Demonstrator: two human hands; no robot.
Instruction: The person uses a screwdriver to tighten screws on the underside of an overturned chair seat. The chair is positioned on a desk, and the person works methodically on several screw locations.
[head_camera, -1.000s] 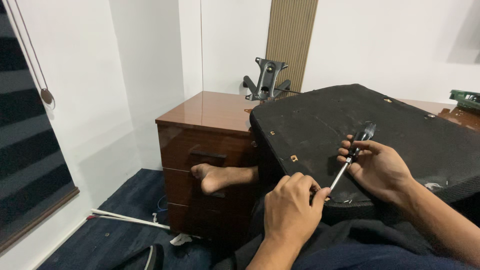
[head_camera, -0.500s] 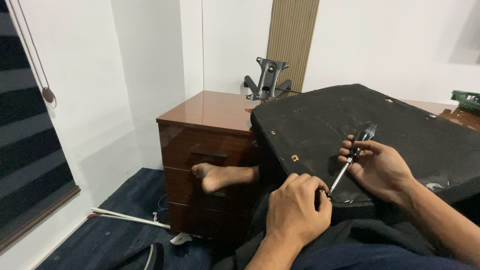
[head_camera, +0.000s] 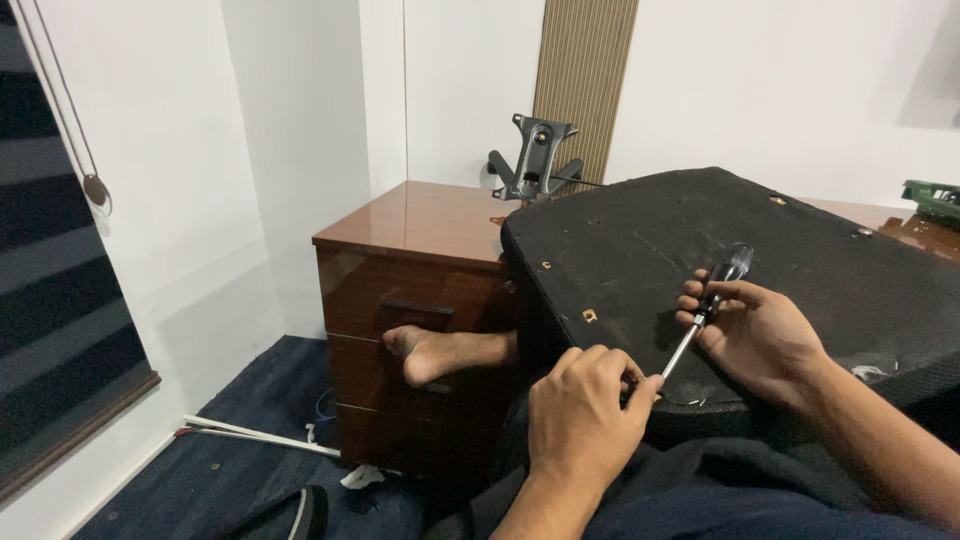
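Seat base (head_camera: 700, 250) rough matt black; cabinet (head_camera: 420, 225) glossy wood; screwdriver (head_camera: 700, 318) shaft shiny metal.

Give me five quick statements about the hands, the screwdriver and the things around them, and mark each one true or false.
1. The right hand holds a black-handled screwdriver with a silver shaft. True.
2. The left hand rests flat on the floor. False: it is at the screwdriver's tip, at the edge of the black upturned seat pad.
3. A grey metal bracket stands on the glossy brown wooden cabinet. True.
4. The screwdriver lies on the dark blue carpet. False: it is held over the seat pad.
5. A bare foot is against the cabinet front. True.
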